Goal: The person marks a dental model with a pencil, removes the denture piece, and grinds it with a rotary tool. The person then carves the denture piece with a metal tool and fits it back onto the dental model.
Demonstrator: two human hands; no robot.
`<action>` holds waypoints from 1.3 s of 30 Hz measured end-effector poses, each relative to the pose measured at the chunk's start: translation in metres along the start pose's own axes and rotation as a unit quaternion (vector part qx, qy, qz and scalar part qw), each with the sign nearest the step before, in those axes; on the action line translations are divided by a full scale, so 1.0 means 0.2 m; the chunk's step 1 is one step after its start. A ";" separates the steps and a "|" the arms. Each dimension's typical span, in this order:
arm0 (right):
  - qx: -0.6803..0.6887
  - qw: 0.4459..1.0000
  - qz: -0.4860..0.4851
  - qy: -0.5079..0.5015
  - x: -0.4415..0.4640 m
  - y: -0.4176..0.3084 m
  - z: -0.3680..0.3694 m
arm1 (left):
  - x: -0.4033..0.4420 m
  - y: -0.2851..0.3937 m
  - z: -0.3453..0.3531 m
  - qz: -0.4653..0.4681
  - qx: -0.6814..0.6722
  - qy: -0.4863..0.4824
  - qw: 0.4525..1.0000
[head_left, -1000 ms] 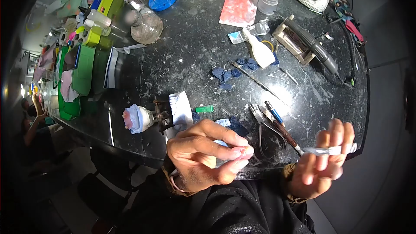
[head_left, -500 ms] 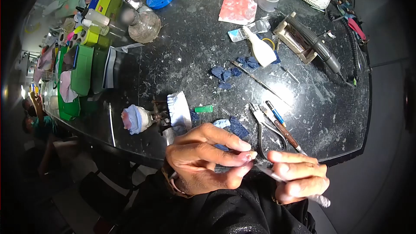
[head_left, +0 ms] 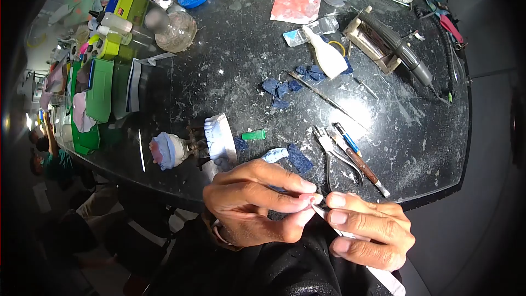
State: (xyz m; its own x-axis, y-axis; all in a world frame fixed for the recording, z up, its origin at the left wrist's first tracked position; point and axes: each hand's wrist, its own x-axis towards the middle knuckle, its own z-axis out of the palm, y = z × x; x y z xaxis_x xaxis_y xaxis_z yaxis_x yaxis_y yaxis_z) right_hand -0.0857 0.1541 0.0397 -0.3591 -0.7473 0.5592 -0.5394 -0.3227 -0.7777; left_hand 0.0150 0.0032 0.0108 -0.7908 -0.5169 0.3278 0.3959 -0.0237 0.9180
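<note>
My left hand [head_left: 255, 203] pinches a small pink dental piece [head_left: 312, 198] with a tooth-coloured end between thumb and fingertips. In my right hand [head_left: 375, 230] is a slim white-handled tool [head_left: 386, 282], whose pointed tip reaches the pink piece; the exact kind of tool is not clear. Beyond my left hand stands a dental plaster model [head_left: 221, 138] on a metal articulator, its other half a blue-and-white cast [head_left: 170, 151]. Pliers [head_left: 331, 148] lie past my right hand, beside a brown-handled tool [head_left: 363, 168] and a blue pen-like tool [head_left: 347, 138].
Dark blue sandpaper scraps [head_left: 280, 89], a green piece [head_left: 253, 135] and a white squeeze bottle [head_left: 327, 57] lie on the black table. A grey handpiece [head_left: 397, 44] rests on its stand at right. A glass burner [head_left: 176, 31] and green box [head_left: 101, 90] stand left.
My right hand has shifted slightly left and down, bringing the tool's tip up against the pink piece. My left hand still pinches that piece. The whole view has shifted a little.
</note>
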 end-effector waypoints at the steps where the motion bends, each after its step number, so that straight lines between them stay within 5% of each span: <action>1: -0.027 0.999 -0.022 0.001 0.01 0.01 -0.01 | 0.00 0.00 0.00 -0.003 0.003 -0.005 1.000; 10: -0.149 0.982 -0.110 0.017 0.06 0.07 -0.07 | 0.04 0.00 -0.01 -0.055 -0.080 -0.098 0.990; 18: 0.117 0.990 -0.076 0.002 -0.03 0.12 -0.14 | 0.02 0.02 0.02 -0.135 -0.126 0.001 0.983; 24: 0.060 0.997 -0.034 -0.030 -0.01 0.05 -0.06 | 0.04 0.01 0.00 -0.039 -0.032 -0.062 0.997; 31: 0.009 0.999 -0.039 -0.002 -0.03 0.04 -0.03 | 0.02 0.01 -0.01 -0.035 -0.016 -0.061 0.997; 39: 0.153 0.987 0.001 0.057 -0.04 0.07 -0.03 | 0.03 0.00 0.01 -0.143 -0.190 -0.054 0.970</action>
State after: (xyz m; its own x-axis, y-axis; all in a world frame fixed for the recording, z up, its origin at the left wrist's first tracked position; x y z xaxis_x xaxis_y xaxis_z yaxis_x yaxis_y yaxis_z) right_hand -0.0939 0.1585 0.0266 -0.4525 -0.6837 0.5725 -0.2896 -0.4945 -0.8195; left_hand 0.0094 0.0027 0.0133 -0.9295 -0.3514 0.1123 0.2807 -0.4763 0.8332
